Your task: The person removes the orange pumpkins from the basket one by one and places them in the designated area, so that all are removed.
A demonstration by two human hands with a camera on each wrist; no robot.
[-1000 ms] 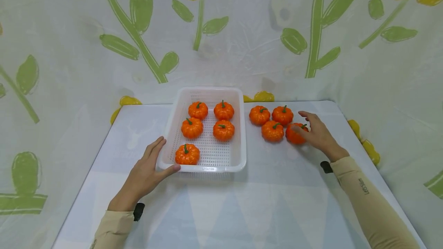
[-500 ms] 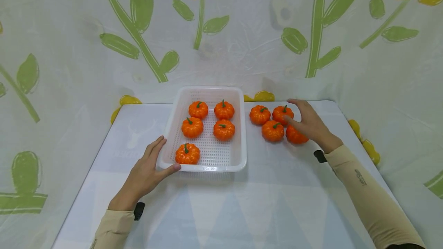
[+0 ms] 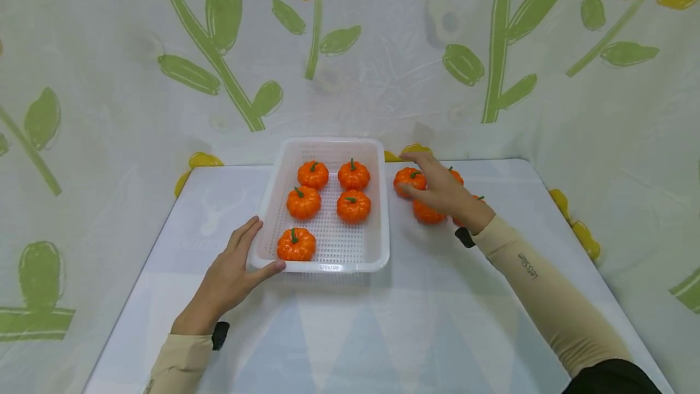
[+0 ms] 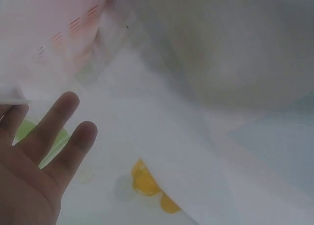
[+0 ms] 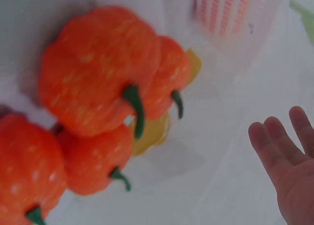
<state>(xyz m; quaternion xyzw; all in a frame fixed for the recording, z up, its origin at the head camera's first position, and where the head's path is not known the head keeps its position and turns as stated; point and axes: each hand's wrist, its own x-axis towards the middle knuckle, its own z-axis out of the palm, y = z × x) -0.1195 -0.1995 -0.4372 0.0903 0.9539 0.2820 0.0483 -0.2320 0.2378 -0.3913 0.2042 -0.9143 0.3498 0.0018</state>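
Note:
The left hand (image 3: 232, 272) spreads its fingers and thumb at the near left corner of a white perforated plastic basket (image 3: 377, 263). In the left wrist view, straight fingers (image 4: 59, 114) lie right by the basket's rim. Inside the basket sit several small orange pumpkins (image 3: 352, 207) with green stems. The right hand (image 3: 445, 193) hovers over a group of similar pumpkins on the table, its thumb and fingers apart around the far left pumpkin (image 3: 407, 180). It partly covers the others, including the near one (image 3: 428, 213). In the right wrist view, its straight fingers (image 5: 274, 141) stand apart from the pumpkins.
The white table (image 3: 350, 333) carries a pale blue triangle pattern. Behind and beside it hangs a pale curtain (image 3: 394, 96) printed with green stems and yellow flowers, close to the table's far edge. The basket stands left of the loose pumpkins.
The right hand has moved left from the rightmost loose pumpkin, across the group, to the far left one. The left hand, basket and pumpkins have stayed put.

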